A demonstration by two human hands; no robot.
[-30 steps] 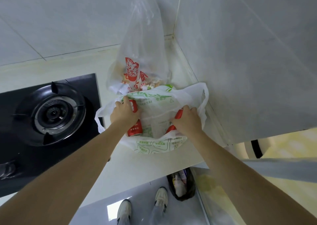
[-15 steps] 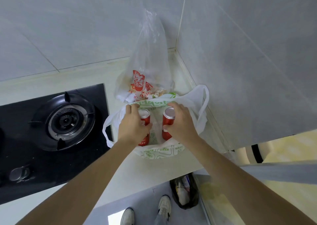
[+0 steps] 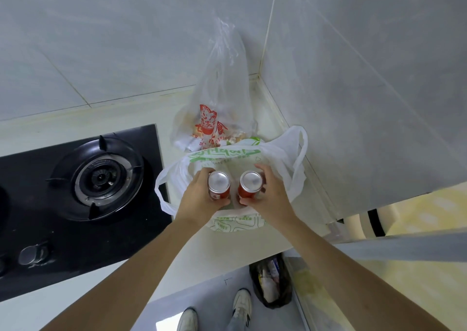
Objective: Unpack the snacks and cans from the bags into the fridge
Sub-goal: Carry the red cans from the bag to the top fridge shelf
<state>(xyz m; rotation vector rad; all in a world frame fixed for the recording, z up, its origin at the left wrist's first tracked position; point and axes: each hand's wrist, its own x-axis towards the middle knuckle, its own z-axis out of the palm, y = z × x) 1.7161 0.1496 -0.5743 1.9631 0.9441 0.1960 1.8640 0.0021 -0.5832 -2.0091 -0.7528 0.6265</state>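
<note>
Unpack step: left hand (image 3: 199, 199) and right hand (image 3: 271, 197) each grip a red can (image 3: 219, 185) above the white bag (image 3: 280, 151). Next: carry to fridge.

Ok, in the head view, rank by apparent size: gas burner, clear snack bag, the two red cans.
1. Clear snack bag, tallest.
2. Gas burner, slightly smaller.
3. Left can and right can: look alike, no ranking; both are lifted towards the camera, so they look enlarged.

Wall (image 3: 366, 103) crowds the white bag (image 3: 283, 151) at right; clear bag (image 3: 222, 98) blocks behind; stove (image 3: 83, 191) flanks left; counter (image 3: 227, 245) open below.
</note>
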